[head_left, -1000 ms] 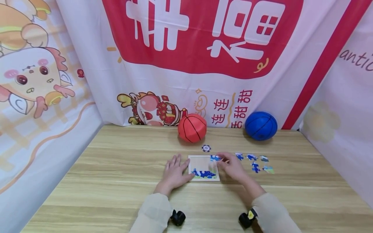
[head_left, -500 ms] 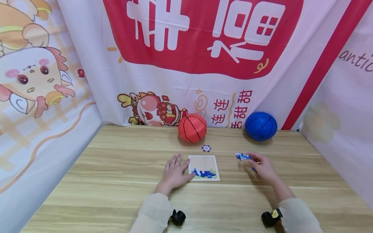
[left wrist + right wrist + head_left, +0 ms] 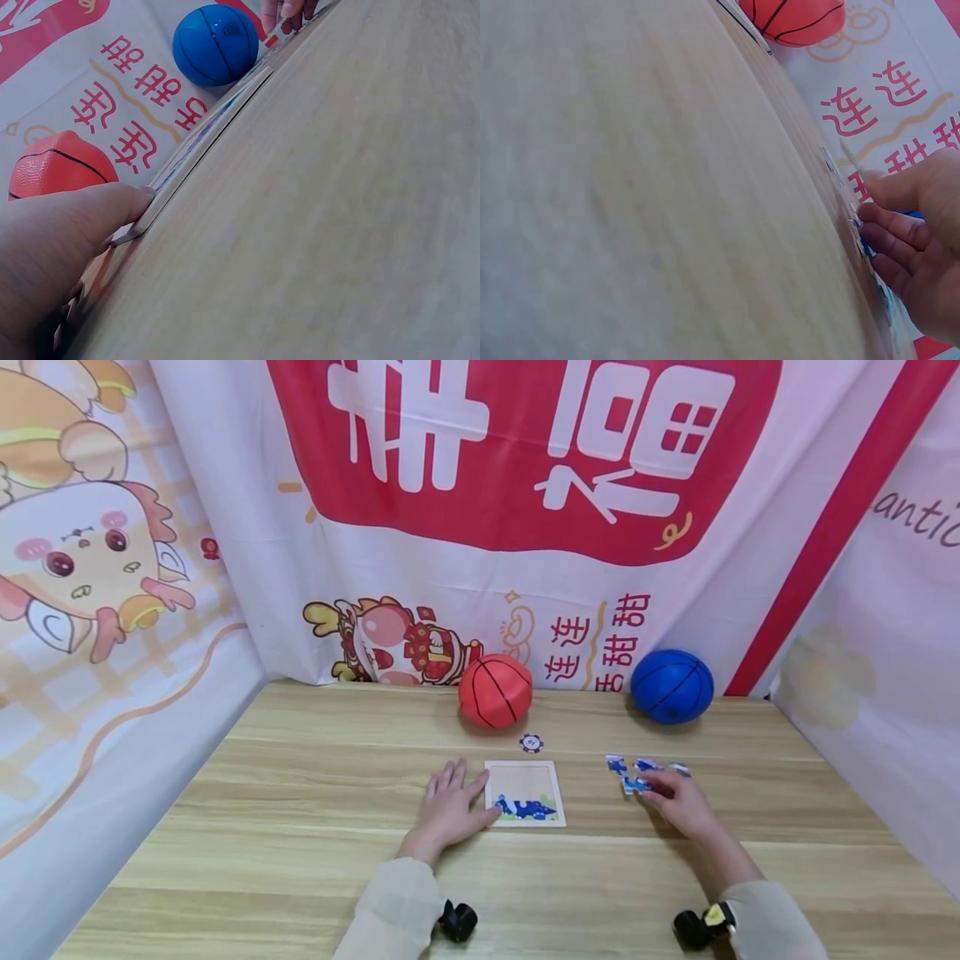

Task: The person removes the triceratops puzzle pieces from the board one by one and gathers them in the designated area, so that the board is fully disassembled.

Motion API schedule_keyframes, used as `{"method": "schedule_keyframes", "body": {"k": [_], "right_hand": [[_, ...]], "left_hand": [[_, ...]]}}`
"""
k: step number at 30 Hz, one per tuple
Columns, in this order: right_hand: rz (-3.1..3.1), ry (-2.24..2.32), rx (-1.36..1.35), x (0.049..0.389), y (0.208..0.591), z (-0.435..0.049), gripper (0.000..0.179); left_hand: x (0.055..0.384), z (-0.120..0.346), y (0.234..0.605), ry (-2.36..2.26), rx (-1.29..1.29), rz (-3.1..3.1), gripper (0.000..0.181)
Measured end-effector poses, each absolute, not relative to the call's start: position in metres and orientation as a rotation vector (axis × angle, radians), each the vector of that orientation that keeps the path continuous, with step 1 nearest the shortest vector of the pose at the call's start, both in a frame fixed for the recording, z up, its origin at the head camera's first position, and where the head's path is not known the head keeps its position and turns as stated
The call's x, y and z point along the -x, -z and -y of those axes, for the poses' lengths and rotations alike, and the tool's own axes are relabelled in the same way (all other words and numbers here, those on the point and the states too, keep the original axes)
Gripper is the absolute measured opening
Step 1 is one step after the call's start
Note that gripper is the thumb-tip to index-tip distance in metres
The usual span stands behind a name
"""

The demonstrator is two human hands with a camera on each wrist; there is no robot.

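Observation:
In the head view my left hand lies on the table with spread fingers. Its thumb rests on the left edge of a square white-rimmed puzzle tray. Joined blue and green puzzle pieces fill the tray's near side; bare board shows beyond them. Over to the right, my right hand pinches a blue-and-white puzzle piece between thumb and fingers, low over the loose pieces. In the right wrist view that piece tilts up at the thumb tip. Loose puzzle pieces lie beside and partly under the hand.
Behind the tray lies a round chip. A red ball and a blue ball stand at the table's back edge, against a printed cloth. Wood-grain tabletop extends around both hands.
My right hand has carried the pinched puzzle piece from the tray's far right corner rightward to the loose pieces, then slightly nearer to me. The left hand has stayed put.

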State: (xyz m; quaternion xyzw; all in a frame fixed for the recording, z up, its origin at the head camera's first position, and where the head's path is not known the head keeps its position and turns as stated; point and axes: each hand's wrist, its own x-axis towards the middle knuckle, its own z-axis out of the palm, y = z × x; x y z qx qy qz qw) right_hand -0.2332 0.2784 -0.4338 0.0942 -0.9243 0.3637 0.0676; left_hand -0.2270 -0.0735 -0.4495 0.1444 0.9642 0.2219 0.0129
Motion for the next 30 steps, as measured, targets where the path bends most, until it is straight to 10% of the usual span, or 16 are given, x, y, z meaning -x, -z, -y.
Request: {"method": "schedule_keyframes", "body": {"k": [30], "right_hand": [[2.830, -0.965, -0.401, 0.2355, 0.4360, -0.2725, 0.032]], "left_hand": [[0.2270, 0.0741, 0.4502, -0.654, -0.461, -3.011, 0.069]]}}
